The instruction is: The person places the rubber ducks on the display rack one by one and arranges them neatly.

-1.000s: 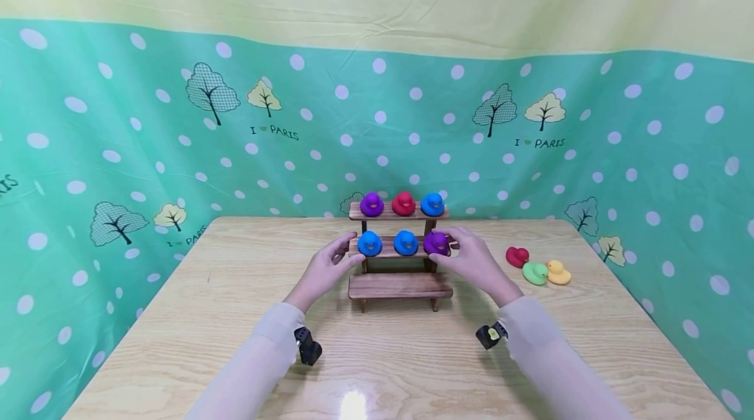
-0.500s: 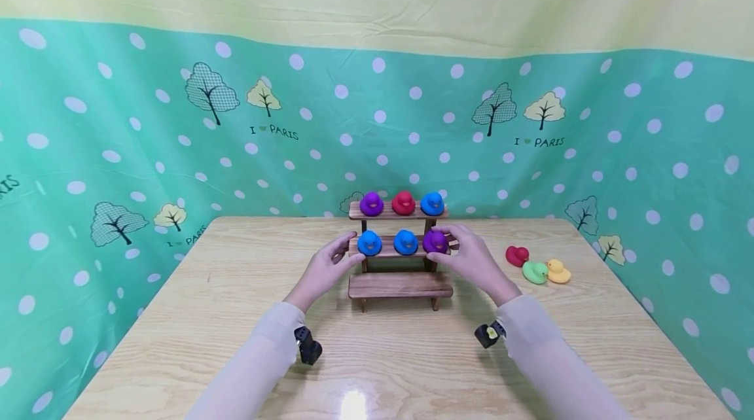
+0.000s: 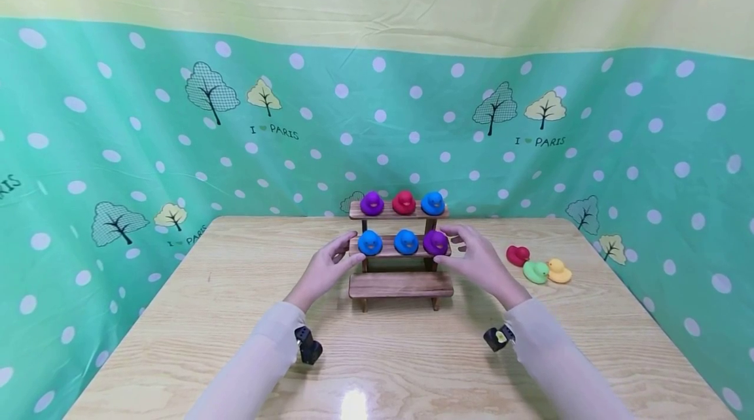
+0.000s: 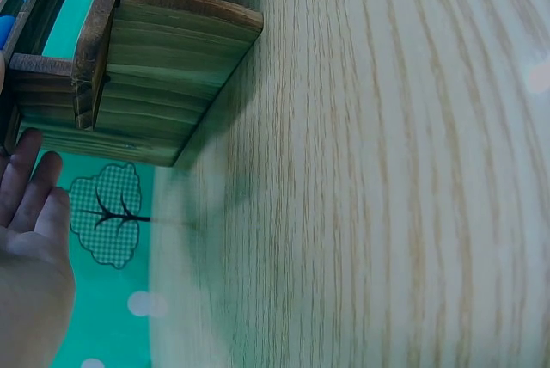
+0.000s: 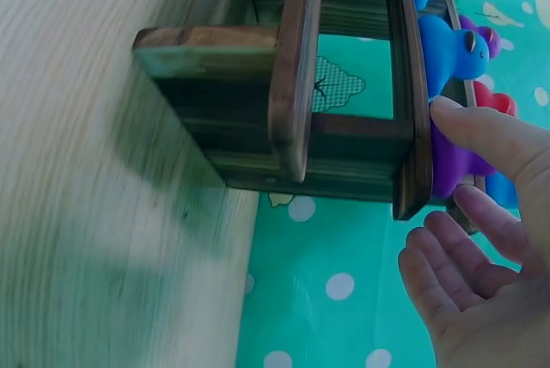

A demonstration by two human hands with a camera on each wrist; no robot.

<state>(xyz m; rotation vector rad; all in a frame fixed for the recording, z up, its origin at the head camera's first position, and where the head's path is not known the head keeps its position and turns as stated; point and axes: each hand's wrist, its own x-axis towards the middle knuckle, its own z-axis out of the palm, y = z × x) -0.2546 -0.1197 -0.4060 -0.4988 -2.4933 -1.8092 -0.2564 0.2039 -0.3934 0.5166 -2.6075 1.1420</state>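
A three-tier wooden shelf [image 3: 400,286] stands on the table, with rubber ducks on its top two tiers. My right hand [image 3: 474,263] is at the right end of the middle tier, thumb and fingers spread around a purple duck [image 3: 435,243]. In the right wrist view that purple duck [image 5: 449,157] is partly behind the thumb; whether skin touches it I cannot tell. At the left end of that tier, my left hand [image 3: 323,267] holds its thumb and fingers apart beside a blue duck [image 3: 370,243]. Another blue duck [image 3: 406,243] sits mid-tier.
Purple [image 3: 372,203], red [image 3: 404,203] and blue ducks [image 3: 432,203] line the top tier. On the table [image 3: 247,341] at right lie a red duck [image 3: 518,256], a green duck [image 3: 535,272] and a yellow duck [image 3: 559,271]. A patterned curtain [image 3: 412,112] hangs behind.
My right hand has loosened from the purple duck and shifted slightly right, its fingers wider apart. The duck stays on the middle tier. The left hand has not visibly moved.
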